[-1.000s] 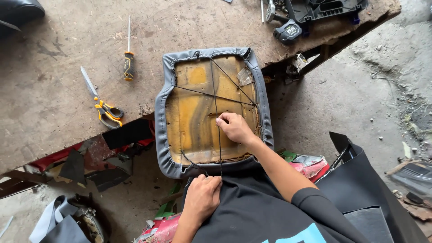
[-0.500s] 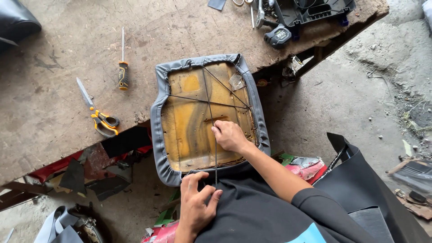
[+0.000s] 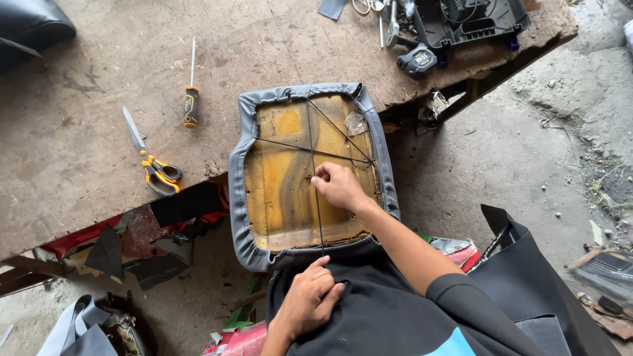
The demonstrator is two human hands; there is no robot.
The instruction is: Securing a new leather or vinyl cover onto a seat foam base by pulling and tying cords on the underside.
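Two hands work one dark cord (image 3: 317,204) across the upturned seat cushion (image 3: 290,171) at the worktop's (image 3: 79,158) edge: right hand (image 3: 337,186) pinches it mid-cushion, left hand (image 3: 308,298) grips its end below the cushion, probably mid-lacing, needing steady tension.

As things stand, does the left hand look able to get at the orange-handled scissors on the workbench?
Probably yes. The scissors lie in the open on the workbench, to the left of the seat cushion. The left hand pinches a cord at the cushion's near edge, and would have to let go first.
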